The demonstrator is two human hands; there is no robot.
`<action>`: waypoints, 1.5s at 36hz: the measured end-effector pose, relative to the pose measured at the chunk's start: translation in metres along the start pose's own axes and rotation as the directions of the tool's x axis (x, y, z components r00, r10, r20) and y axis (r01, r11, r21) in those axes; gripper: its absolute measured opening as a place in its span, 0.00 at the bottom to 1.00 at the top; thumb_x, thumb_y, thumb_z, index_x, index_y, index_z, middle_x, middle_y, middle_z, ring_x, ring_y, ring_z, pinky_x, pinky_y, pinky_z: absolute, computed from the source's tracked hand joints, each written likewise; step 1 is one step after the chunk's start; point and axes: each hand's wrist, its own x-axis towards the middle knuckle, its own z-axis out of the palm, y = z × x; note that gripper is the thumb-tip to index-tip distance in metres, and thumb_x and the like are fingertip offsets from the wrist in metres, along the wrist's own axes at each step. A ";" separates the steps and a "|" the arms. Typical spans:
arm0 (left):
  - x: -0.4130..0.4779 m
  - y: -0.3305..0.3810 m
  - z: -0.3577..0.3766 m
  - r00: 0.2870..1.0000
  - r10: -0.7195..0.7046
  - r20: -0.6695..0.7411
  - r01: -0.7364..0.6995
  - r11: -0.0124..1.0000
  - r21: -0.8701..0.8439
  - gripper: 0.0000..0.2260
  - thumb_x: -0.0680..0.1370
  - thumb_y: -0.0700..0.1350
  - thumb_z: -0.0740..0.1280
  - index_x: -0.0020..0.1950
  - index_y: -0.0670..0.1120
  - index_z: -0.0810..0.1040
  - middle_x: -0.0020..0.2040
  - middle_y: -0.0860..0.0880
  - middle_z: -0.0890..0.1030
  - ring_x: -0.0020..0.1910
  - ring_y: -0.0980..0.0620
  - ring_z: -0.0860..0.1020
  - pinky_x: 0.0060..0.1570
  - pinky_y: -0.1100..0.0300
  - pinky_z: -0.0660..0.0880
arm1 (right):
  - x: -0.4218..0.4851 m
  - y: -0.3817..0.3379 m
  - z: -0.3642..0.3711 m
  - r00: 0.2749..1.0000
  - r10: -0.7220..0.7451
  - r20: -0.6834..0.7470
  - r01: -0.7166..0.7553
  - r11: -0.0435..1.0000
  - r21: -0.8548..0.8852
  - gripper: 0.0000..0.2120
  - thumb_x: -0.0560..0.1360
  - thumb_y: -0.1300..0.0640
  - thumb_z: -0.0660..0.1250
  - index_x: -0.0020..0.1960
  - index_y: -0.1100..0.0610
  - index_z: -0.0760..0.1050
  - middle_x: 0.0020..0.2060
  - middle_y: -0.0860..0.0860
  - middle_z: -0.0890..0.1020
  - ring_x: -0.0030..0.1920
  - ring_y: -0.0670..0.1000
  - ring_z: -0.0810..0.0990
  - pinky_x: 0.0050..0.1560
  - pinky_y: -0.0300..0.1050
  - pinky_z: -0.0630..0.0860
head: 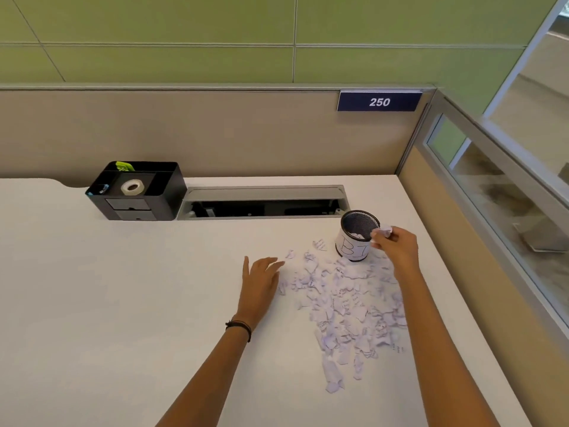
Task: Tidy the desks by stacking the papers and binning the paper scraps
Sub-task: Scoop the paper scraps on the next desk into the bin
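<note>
A small black mesh bin (pixel 357 235) with a white label stands on the white desk (pixel 123 303) at the right; a few scraps lie inside it. A heap of torn white paper scraps (pixel 345 306) spreads in front of the bin toward me. My right hand (pixel 395 245) pinches a crumpled scrap (pixel 382 232) at the bin's right rim. My left hand (pixel 261 278) lies flat on the desk with straight fingers, at the left edge of the heap.
A black desk organiser (pixel 138 192) holding a tape roll and green notes stands at the back left. An open grey cable tray (pixel 261 201) runs along the back edge. Beige partitions close off the back and right; a sign reads 250 (pixel 379 102).
</note>
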 end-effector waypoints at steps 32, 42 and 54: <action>-0.041 -0.023 -0.010 0.964 -0.165 0.209 0.141 0.982 0.125 0.24 0.79 0.51 0.44 0.71 0.47 0.69 0.72 0.50 0.67 0.71 0.50 0.65 0.72 0.56 0.53 | -0.066 0.065 0.081 0.759 -0.213 0.615 0.508 0.784 -0.356 0.19 0.75 0.64 0.65 0.64 0.55 0.72 0.69 0.54 0.67 0.70 0.53 0.64 0.70 0.44 0.58; -0.042 -0.023 -0.012 0.962 -0.164 0.220 0.138 0.982 0.127 0.25 0.79 0.53 0.44 0.72 0.47 0.67 0.73 0.50 0.65 0.72 0.51 0.63 0.73 0.56 0.52 | -0.075 0.076 0.094 0.761 -0.240 0.603 0.609 0.584 -0.536 0.17 0.77 0.67 0.58 0.62 0.57 0.75 0.68 0.52 0.70 0.67 0.52 0.67 0.61 0.43 0.69; -0.042 -0.018 -0.015 0.958 -0.162 0.237 0.135 0.983 0.125 0.30 0.77 0.58 0.39 0.75 0.49 0.60 0.76 0.52 0.58 0.75 0.54 0.54 0.72 0.60 0.40 | -0.069 0.075 0.088 0.772 -0.274 0.573 0.607 0.587 -0.536 0.08 0.75 0.68 0.63 0.49 0.64 0.80 0.47 0.56 0.81 0.47 0.53 0.79 0.43 0.37 0.71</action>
